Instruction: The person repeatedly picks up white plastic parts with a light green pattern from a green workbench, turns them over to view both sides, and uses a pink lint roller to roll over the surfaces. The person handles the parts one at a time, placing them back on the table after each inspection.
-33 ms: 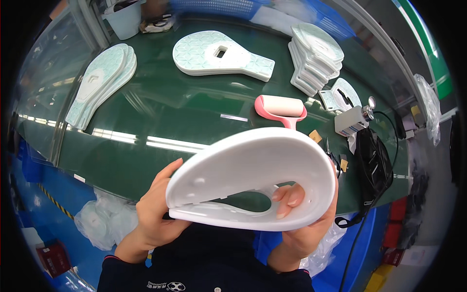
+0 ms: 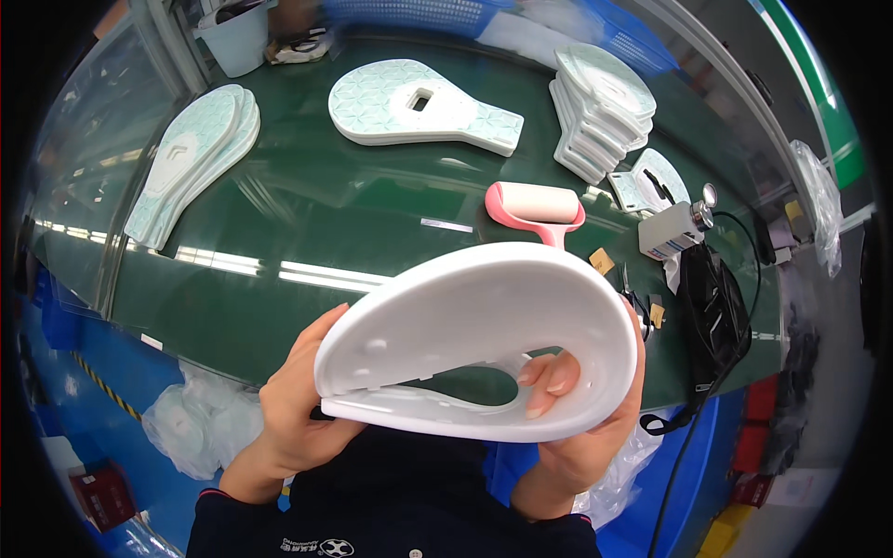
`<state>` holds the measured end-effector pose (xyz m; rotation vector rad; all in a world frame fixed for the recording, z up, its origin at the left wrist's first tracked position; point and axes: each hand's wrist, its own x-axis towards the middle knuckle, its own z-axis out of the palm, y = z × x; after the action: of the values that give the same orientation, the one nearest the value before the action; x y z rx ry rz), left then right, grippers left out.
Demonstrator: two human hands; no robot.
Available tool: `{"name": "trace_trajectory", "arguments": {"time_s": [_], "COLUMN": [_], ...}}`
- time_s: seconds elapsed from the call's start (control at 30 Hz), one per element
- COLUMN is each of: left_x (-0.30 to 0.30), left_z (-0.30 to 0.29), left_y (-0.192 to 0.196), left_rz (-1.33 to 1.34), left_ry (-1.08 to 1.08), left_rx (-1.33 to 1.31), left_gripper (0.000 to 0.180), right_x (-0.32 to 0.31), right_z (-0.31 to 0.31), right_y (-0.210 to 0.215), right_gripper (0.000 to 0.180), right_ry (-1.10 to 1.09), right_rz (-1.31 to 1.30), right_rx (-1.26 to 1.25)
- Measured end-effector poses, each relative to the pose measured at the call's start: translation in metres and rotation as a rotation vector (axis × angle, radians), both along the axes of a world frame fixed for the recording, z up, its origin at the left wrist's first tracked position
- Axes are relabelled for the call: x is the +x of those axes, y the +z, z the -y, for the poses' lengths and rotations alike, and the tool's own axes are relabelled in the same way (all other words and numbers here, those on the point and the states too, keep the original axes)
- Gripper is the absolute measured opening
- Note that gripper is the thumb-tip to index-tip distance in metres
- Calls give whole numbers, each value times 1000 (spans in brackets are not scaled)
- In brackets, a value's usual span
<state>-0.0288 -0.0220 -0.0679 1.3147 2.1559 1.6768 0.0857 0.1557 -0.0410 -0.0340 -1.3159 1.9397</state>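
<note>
A hollow white plastic shell [image 2: 484, 307], rounded and teardrop-like, is tilted so that its inside faces me. It has an oval opening low in its wall. My left hand [image 2: 302, 400] grips its narrow left end, thumb below and fingers along the outer side. Around the wide right end my right hand [image 2: 591, 451] is wrapped, and some of its fingertips show inside through the opening. Just beyond the shell lies a pink-framed lint roller [image 2: 537, 203] with a white roll, its handle partly hidden by the shell.
On the green table [image 2: 326, 214] are a stack of paddle-shaped patterned panels [image 2: 423, 100], another leaning stack [image 2: 191, 153] at left, and curved white parts [image 2: 605, 107] piled at right. A pump bottle [image 2: 672, 231] stands near a black bag [image 2: 712, 312]. Blue baskets [image 2: 419, 14] line the back.
</note>
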Motion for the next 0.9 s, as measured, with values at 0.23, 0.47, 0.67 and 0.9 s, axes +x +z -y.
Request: {"name": "trace_trajectory", "arguments": {"time_s": [0.23, 0.47, 0.67, 0.9], "left_x": [-15, -21, -15, -25], "left_z": [-4, -19, -6, -11], "left_y": [-36, -29, -12, 34], "left_rz": [-23, -31, 44, -601], "left_ry": [-41, -100, -24, 41], "left_rx": [-71, 76, 91, 139], "left_gripper": [27, 16, 32, 24], "right_x": [5, 7, 3, 2], "right_z": [4, 8, 5, -7], "right_y": [1, 4, 4, -8], "right_gripper": [86, 84, 79, 86], "right_ry": [60, 63, -52, 247], "right_rz": [-7, 13, 81, 487], "right_rx": [199, 296, 136, -168]}}
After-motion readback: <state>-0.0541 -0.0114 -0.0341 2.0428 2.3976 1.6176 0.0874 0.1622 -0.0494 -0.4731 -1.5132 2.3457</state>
